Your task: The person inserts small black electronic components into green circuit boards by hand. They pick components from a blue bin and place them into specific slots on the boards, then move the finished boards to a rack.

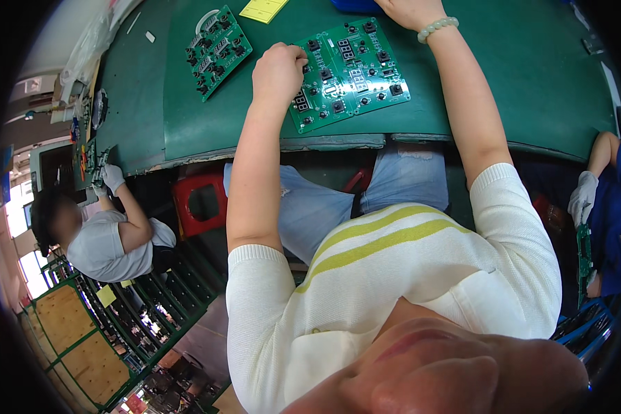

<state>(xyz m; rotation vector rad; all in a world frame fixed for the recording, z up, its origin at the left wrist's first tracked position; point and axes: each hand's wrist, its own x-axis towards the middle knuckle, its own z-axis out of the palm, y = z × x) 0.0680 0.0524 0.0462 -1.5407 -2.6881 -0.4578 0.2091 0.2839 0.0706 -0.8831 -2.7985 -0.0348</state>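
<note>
A green circuit board panel (352, 76) lies on the green table in front of me, carrying digit displays and several black buttons. My left hand (281, 72) rests at its upper left edge, fingers curled down onto the board and closed on it; the palm covers that corner. Up at the picture's top edge, my right hand (410, 10) reaches beside a blue tray (357, 5). Its fingers are mostly cut off by the frame, so what they hold is hidden. A second populated circuit board (218, 54) lies tilted to the left of my left hand.
A yellow paper card (263, 10) lies at the far side of the green table (517, 83). To the left, a gloved co-worker (121, 228) handles boards by a red stool (199, 201). At the right, another person's gloved hand (584, 199) is by an upright board (584, 259).
</note>
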